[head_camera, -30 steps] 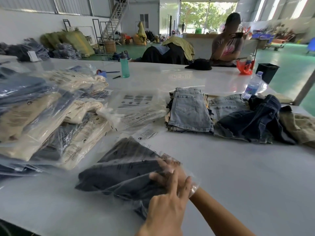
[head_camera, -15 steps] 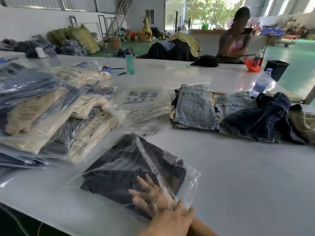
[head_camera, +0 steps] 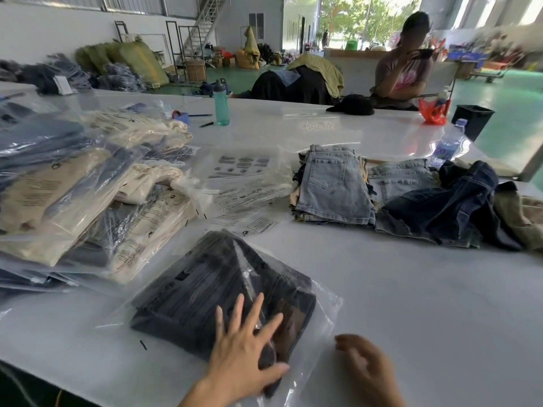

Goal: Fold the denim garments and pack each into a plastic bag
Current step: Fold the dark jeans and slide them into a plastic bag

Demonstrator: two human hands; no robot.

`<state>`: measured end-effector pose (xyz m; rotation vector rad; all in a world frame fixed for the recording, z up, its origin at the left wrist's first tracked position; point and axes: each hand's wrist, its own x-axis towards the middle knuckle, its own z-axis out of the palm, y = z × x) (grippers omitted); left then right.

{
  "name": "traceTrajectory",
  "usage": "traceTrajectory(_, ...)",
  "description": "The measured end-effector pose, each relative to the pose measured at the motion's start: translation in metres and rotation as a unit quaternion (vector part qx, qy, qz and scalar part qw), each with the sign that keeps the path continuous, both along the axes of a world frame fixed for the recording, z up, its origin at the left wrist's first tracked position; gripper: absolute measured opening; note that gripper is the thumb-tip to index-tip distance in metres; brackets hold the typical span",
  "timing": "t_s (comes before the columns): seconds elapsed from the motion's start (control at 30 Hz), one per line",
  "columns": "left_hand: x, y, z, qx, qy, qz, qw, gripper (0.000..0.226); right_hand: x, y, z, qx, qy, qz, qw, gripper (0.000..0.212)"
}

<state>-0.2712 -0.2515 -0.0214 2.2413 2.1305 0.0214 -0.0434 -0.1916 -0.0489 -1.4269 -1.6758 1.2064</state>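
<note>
Since half a second ago: right hand (head_camera: pixel 365 367) out from inside the bag and now on the bare table (head_camera: pixel 411 304) just right of it, blurred, fingers loosely bent, holding nothing; left hand (head_camera: pixel 246 345) slid forward from the near edge onto the bagged garment.

Largest to smallest:

White table, running from near edge to far edge.

Heap of packed bags (head_camera: pixel 73 189) along the left edge, cream and dark blue garments sealed in clear plastic, overlapping.

Unpacked denim toward the right edge: folded light-wash shorts (head_camera: pixel 332 183) stacked, dark jeans (head_camera: pixel 452 204) crumpled just beside them on the right.

Folded dark denim garment (head_camera: pixel 211 292) inside a clear plastic bag (head_camera: pixel 326 306), close to the near edge, roughly centred. Left fingers (head_camera: pixel 235 309) spread apart and straight, pressing flat on top of the plastic over the garment's near right corner; thumb at the bag's near edge. Garment extends away from the fingertips toward the far left.

Loose empty bags (head_camera: pixel 246 177) flat at mid-table, beyond the dark garment.

Teal bottle (head_camera: pixel 221 102) upright toward the far edge.
</note>
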Motion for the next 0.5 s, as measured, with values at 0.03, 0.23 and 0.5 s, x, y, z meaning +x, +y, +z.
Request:
traceTrajectory(0.03, 0.008, -0.005, -0.004, -0.041, 0.014, -0.015, 0.999, 0.085, 0.011, 0.014, -0.002, 0.051, -0.017, -0.104, 0.993, 0.035)
traceTrajectory(0.23, 0.026, -0.011, -0.024, 0.014, 0.018, -0.103, 0.994, 0.073, -0.022, 0.095, 0.012, -0.043, -0.134, -0.081, 0.987, 0.045)
traceTrajectory(0.5, 0.048, 0.005, -0.033, 0.042, 0.028, -0.158, 0.986, 0.065, -0.017, 0.148, 0.035, -0.007, -0.224, -0.047, 0.973, 0.017)
